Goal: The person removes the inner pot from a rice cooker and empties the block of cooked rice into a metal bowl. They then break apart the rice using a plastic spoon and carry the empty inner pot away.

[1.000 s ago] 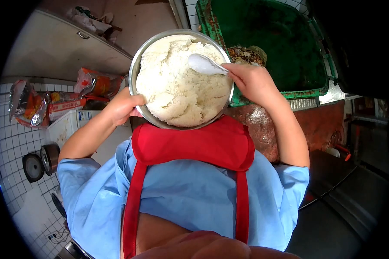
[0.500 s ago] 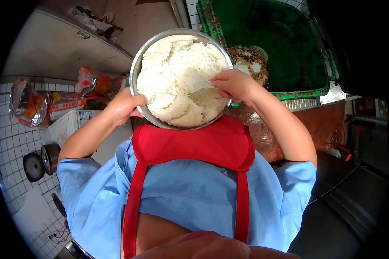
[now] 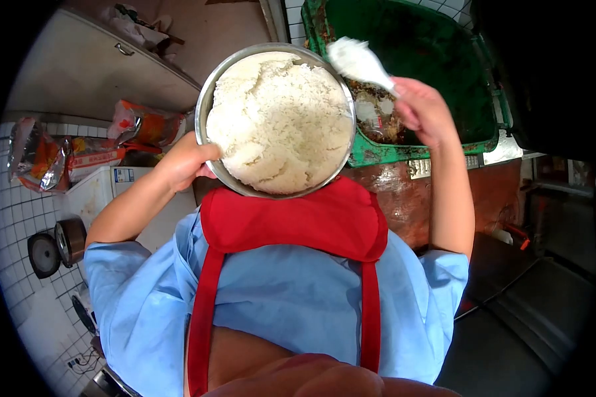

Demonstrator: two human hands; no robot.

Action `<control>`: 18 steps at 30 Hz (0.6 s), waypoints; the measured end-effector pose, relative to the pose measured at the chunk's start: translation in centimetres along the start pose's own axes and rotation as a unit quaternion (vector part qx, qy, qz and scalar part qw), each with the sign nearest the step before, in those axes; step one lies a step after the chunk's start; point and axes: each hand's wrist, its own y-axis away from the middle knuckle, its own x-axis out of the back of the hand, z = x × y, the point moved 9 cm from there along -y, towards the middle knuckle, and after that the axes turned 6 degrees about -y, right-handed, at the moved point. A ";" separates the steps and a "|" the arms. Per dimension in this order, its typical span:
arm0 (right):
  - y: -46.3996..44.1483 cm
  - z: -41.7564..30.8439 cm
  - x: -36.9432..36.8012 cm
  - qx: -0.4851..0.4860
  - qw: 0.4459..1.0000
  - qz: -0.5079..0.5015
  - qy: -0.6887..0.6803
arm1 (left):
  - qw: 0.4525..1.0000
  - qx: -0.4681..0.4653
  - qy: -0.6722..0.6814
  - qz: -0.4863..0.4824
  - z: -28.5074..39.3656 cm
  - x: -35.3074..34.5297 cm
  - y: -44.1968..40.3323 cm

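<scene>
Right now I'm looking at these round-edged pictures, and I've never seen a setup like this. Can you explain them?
There's no machine here: a person works bare-handed. One camera, worn on their head, looks forward and down, so the red cloth apron shows below. Their left hand grips the rim of a round silver metal bowl, heaped with white rice. Their right hand holds a white spoon, slightly blurred, seen against a large green bin. Mixed food scraps lie inside the bin.

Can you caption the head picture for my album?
Left hand holds a bowl of rice, right hand a white spoon.
</scene>
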 end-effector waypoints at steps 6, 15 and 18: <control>-2.1 -0.6 10.9 0.007 0.640 0.157 0.752 | 0.999 -0.001 0.030 0.016 0.0 -0.2 -0.1; 5.8 -3.8 -1.3 0.108 0.814 -0.007 0.571 | 0.998 -0.018 0.064 -0.005 -0.5 -0.3 -0.4; 6.5 -2.7 -2.2 0.097 0.798 -0.029 0.594 | 0.996 -0.037 0.087 -0.008 -0.1 -0.5 0.0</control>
